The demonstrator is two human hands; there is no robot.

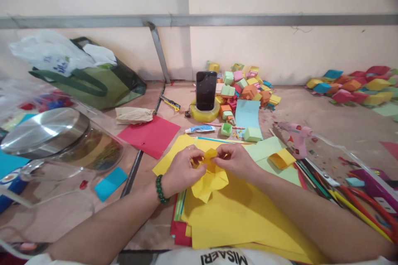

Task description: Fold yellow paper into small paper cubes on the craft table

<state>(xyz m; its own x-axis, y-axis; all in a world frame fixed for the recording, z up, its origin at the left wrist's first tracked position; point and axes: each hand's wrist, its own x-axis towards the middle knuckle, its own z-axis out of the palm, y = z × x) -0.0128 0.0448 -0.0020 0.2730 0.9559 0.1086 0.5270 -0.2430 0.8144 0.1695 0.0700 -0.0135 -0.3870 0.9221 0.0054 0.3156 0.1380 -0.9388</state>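
Observation:
Between both hands is a piece of folded yellow paper (212,182), its lower flaps spread and its top pinched upright. My left hand (186,167), with a dark green bead bracelet (161,190) at the wrist, grips its left side between thumb and fingers. On the other side my right hand (234,159) pinches the upper right edge. Beneath them lies a stack of yellow sheets (248,215), with red and green sheets showing at its left edge. A small green paper box (226,129) stands just beyond the hands.
A phone (206,91) stands on a yellow tape roll (203,112), beside a heap of colored paper boxes (248,89). Right are a pink glue gun (297,136) and scissors (367,198). Left are a lidded glass jug (102,149), red paper (151,136) and a green bag (93,87).

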